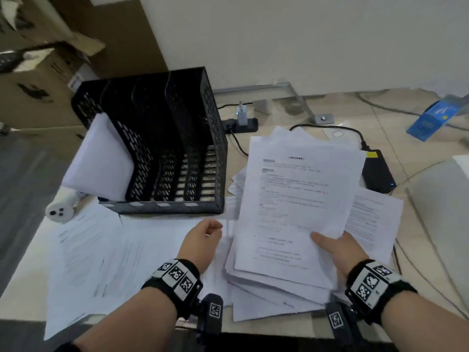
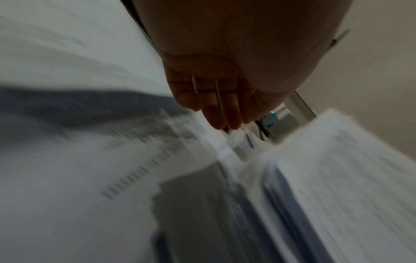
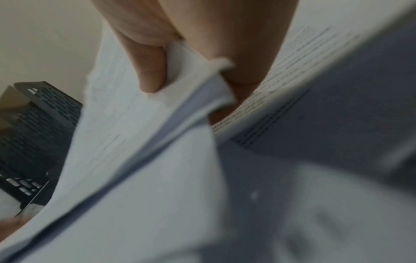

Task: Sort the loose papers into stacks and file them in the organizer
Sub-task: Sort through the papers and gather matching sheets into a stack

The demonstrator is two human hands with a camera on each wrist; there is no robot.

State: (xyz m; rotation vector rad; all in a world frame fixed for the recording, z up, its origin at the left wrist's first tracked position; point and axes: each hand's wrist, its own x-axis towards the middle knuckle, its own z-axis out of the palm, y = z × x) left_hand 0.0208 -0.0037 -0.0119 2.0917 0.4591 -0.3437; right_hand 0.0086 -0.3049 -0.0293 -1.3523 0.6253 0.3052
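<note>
Your right hand (image 1: 340, 252) grasps a thick bundle of white printed paper sheets (image 1: 297, 199) at its near right corner, with the thumb on top and the other fingers under it; the right wrist view shows the thumb (image 3: 148, 71) pressing on the top sheet. The bundle is lifted and tilted above the bench (image 1: 22, 280). Your left hand (image 1: 203, 240) holds nothing, its fingers are loosely curled, and it hovers just left of the bundle, above the loose white printed sheets (image 1: 101, 255) that lie spread on the left part of the bench. More sheets lie in an untidy pile (image 1: 279, 298) under the bundle. The black perforated plastic organizer with several compartments (image 1: 177, 138) stands at the far left of the bench, and a white stack of paper (image 1: 101, 156) leans in its leftmost compartment. A white game controller (image 1: 61, 212) lies near the organizer's left corner. A black power adapter (image 1: 378, 171) lies to the right of the bundle.
</note>
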